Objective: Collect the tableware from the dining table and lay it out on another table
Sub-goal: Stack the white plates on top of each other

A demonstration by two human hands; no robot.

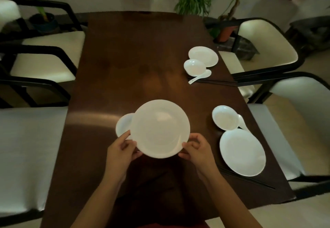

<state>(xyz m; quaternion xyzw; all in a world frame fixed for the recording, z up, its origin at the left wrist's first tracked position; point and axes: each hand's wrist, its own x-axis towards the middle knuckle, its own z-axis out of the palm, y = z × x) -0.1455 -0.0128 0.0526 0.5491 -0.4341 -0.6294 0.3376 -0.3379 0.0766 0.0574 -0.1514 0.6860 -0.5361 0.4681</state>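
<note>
Plate [159,128], round, smooth and glossy white, sits gripped at its near rim between my left hand [120,150] and my right hand [197,150], fingers curled on its edge, over the dark polished wooden table [125,58]. A small white bowl [123,125] peeks out at its 9 o'clock. At 3 o'clock lie another bowl [225,117] and a wide plate [242,152].

White plate [160,128], dark-brown table [125,58]
</note>
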